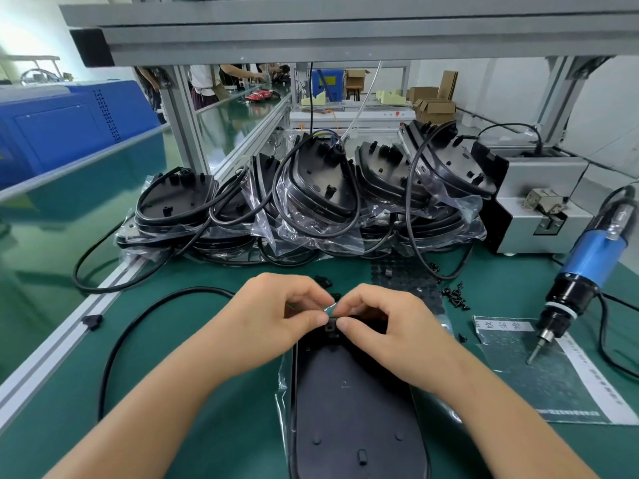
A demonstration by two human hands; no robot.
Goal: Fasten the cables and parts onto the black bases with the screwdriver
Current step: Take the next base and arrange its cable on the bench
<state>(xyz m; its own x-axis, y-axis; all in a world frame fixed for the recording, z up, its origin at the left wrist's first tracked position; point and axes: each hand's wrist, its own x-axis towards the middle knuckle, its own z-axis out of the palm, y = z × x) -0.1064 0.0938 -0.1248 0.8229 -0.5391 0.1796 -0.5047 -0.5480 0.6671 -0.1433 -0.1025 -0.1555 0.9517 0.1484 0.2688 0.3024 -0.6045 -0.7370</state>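
A black base [352,406] lies flat on the green table in front of me, its narrow end pointing away. My left hand [276,319] and my right hand [380,326] meet over that far end, fingertips pinched on the thin wires of a cable end [330,305] just above a small black part [330,328] on the base. A black cable [138,326] loops off to the left from under my left hand. The blue and black electric screwdriver [584,271] hangs at the right, tip down on a clear bag, in neither hand.
A heap of bagged black bases with coiled cables [311,202] fills the back of the table. Loose black screws [456,295] lie right of my hands. A grey screw feeder box [539,205] stands at the back right. One small black part [92,321] sits on the left rail.
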